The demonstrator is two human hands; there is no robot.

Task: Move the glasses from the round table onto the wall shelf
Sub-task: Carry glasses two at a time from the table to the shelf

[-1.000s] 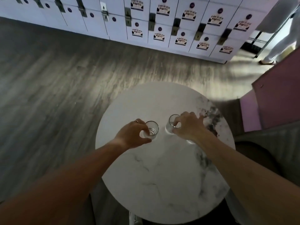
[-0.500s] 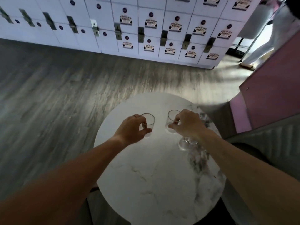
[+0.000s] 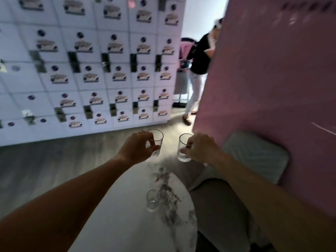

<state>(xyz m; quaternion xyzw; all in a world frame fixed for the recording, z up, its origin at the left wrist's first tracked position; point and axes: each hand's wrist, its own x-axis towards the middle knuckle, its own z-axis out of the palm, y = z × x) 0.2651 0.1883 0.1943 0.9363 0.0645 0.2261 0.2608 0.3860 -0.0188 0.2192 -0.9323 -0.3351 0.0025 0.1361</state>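
Note:
My left hand (image 3: 137, 147) grips a clear glass (image 3: 156, 142) and holds it in the air beyond the far edge of the round marble table (image 3: 127, 215). A second clear glass (image 3: 182, 150) is lifted in my right hand (image 3: 201, 150), level with the first and a short gap to its right. A third glass (image 3: 152, 200) stands upright on the table near its right edge, below both hands. No wall shelf is in view.
A wall of white lockers (image 3: 87, 70) fills the left and centre. A pink partition (image 3: 272, 79) rises on the right with a grey cushioned seat (image 3: 254, 157) against it. A person (image 3: 198, 70) stands in the gap between lockers and partition. Wood floor (image 3: 45, 160) lies left.
Both hands have lifted their glasses off the table and carried them forward. The view has tilted up, showing lockers and partition. The third glass stays on the table.

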